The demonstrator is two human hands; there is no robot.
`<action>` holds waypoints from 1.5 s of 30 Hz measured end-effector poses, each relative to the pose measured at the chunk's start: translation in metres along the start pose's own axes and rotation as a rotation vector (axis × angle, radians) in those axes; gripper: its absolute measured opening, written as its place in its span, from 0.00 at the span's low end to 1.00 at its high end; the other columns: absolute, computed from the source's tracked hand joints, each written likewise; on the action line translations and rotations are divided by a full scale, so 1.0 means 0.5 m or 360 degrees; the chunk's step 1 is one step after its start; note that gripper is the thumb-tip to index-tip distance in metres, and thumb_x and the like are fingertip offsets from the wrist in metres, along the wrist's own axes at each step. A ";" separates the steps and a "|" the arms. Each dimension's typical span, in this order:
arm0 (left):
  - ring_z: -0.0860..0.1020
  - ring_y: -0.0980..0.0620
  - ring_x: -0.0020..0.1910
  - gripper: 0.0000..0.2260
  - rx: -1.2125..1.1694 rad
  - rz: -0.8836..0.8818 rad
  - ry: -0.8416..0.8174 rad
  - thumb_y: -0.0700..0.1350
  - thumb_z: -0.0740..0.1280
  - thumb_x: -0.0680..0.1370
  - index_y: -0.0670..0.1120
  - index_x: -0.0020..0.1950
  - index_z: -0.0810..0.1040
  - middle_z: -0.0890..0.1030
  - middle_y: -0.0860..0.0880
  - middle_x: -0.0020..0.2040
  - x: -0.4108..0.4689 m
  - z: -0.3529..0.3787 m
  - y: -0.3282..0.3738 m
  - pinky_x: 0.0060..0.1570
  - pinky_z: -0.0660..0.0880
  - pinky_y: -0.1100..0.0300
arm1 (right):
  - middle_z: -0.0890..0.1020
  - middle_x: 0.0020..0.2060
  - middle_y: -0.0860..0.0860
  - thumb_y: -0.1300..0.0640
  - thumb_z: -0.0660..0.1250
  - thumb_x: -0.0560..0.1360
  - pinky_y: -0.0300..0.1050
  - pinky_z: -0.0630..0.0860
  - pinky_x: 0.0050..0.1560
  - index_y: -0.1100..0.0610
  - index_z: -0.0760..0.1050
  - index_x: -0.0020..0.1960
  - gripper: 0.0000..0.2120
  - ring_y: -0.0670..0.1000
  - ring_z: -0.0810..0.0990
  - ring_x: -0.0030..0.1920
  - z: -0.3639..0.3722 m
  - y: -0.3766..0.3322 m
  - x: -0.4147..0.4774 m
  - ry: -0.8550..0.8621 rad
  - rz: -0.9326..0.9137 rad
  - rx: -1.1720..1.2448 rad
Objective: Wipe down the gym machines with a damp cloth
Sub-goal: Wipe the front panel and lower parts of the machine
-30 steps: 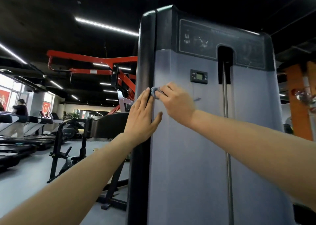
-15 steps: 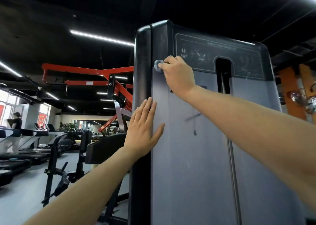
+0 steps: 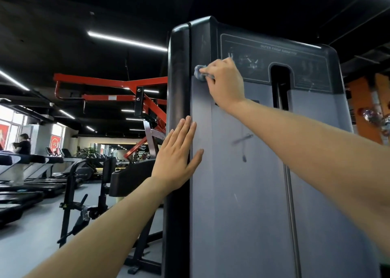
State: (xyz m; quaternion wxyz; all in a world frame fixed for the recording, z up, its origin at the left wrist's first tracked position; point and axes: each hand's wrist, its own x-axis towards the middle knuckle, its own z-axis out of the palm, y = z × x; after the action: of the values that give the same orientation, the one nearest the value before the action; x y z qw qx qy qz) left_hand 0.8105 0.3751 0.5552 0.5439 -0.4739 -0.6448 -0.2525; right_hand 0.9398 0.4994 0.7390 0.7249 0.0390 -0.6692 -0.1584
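Up high, right hand (image 3: 225,81) presses cloth (image 3: 200,72) against machine (image 3: 242,193).

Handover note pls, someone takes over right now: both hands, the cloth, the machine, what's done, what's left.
Right hand: grips the wadded blue-grey cloth, pressed to the machine's cover near its upper left edge, where grey panel meets black top band.
Left hand: flat, fingers straight, braced on the cover's left edge, below the cloth.
Done: cannot tell which areas are wiped.
Left: probably the rest of the cover, then other machines, e.g. the treadmills.
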 end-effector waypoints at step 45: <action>0.39 0.50 0.87 0.43 -0.0154 -0.0203 -0.0595 0.43 0.67 0.80 0.47 0.89 0.46 0.40 0.49 0.88 -0.380 -0.009 0.127 0.84 0.47 0.52 | 0.81 0.53 0.54 0.59 0.67 0.82 0.55 0.79 0.40 0.55 0.85 0.61 0.10 0.59 0.79 0.52 -0.126 -0.115 -0.545 -0.0430 -0.0046 0.0260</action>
State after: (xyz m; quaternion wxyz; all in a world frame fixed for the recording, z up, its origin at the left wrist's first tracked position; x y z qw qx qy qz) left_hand 0.8608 0.3342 0.3654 0.3742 -0.4963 -0.7504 -0.2246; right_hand 0.9766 0.5121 0.4563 0.6203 0.0856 -0.7708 -0.1176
